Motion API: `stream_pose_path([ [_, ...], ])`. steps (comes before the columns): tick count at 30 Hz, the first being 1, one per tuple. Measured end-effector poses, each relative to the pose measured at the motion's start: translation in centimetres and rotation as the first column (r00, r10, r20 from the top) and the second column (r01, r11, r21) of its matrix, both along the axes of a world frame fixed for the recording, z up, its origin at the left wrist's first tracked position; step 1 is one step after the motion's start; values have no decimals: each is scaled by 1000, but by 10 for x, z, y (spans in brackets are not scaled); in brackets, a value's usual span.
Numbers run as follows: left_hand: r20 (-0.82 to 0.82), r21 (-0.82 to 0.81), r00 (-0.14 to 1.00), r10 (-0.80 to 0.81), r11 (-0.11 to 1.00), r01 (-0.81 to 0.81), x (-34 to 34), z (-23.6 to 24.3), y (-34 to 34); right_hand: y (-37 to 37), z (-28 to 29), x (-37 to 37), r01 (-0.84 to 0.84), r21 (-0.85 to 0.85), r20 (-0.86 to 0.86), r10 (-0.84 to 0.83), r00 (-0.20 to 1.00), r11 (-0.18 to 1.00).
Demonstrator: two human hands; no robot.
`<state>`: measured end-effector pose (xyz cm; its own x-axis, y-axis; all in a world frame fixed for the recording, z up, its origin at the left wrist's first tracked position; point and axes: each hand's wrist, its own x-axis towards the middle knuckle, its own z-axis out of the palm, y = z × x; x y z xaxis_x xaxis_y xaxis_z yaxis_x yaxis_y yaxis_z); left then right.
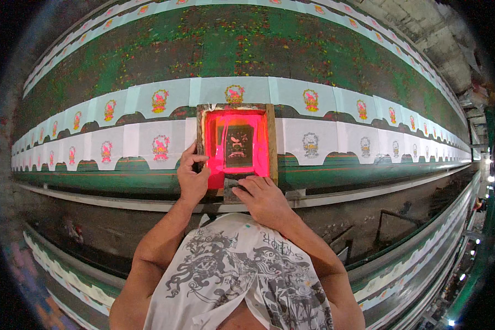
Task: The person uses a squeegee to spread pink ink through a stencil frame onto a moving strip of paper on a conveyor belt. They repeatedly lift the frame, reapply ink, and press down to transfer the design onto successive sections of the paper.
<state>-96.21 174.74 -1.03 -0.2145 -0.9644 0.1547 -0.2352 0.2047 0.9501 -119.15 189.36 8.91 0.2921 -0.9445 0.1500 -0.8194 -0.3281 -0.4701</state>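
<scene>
A wooden screen-printing frame (271,140) lies on the long green desk (324,179), straight in front of the person, across the nearer row of white fabric pieces (143,133). Vivid pink ink (214,180) covers the inside of the frame around a dark stencil panel (238,146) with a small design. The left hand (192,177) is at the frame's left rail, its fingers bent and slightly parted; whether they pinch the wood, one cannot tell. The right hand (265,201) grips a dark squeegee (232,184) at the frame's near end, fingers pressed close together over its top and the thumb tucked from view. Left of the frame, the white pieces bear pink-and-dark prints; to the right, the prints are dark only. Beyond runs a row of pale blue pieces (289,91) with red-and-yellow prints, and a pale rail (357,196) follows the desk's near edge.
</scene>
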Motion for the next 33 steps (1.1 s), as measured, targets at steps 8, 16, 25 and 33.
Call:
stream_pose_path([
  [8,-17,4,999,-36,999,36,-1,6,-1,-44,35,-13,-76,194,-26,82,996,978],
  [16,-106,29,994,-31,999,34,-3,-3,2,-136,22,-52,34,132,-58,-27,998,991],
  [25,27,31,999,-21,999,20,-4,8,3,-151,-3,-47,98,-51,-100,-102,990,994],
  [33,72,37,997,-16,999,14,-3,6,2,-54,-13,5,59,-106,-110,-71,991,993],
])
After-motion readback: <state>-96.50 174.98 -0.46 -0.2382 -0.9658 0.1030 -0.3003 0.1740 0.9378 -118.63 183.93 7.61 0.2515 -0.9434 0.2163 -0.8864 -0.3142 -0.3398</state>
